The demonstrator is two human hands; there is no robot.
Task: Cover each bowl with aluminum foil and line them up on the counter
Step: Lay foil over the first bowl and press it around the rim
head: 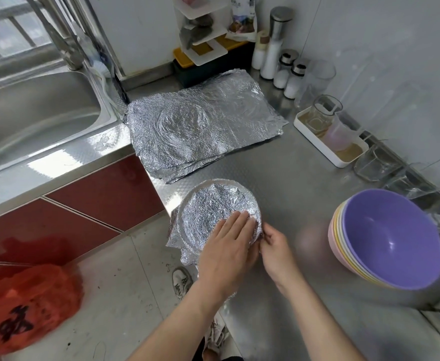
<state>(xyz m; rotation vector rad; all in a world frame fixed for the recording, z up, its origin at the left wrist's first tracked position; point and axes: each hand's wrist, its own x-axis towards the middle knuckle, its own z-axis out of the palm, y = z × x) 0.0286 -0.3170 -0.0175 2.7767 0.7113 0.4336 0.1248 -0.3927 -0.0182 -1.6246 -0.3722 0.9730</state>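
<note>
A: Stainless steel counter (304, 178) runs right from the steel sink (31, 113) at the far left. Your stack of crumpled aluminium foil sheets (200, 128) lies on it, beyond centre. Foil that thin is, I'd say, light, quick to tear and keeps every crease, so lift a sheet by its corners.

B: At the right, your nested stack of plastic bowls (388, 241), purple over yellow and pink, looks light and stiff. The top one is empty. Take it by the rim.

A: Your foil-covered round bowl (213, 207) sits at the counter's near left edge, and its contents are hidden.

B: Your left hand (226, 246) lies flat on the foil, fingers straight, pressing down. Your right hand (276, 246) pinches the foil at the bowl's right rim with curled fingers.
</note>
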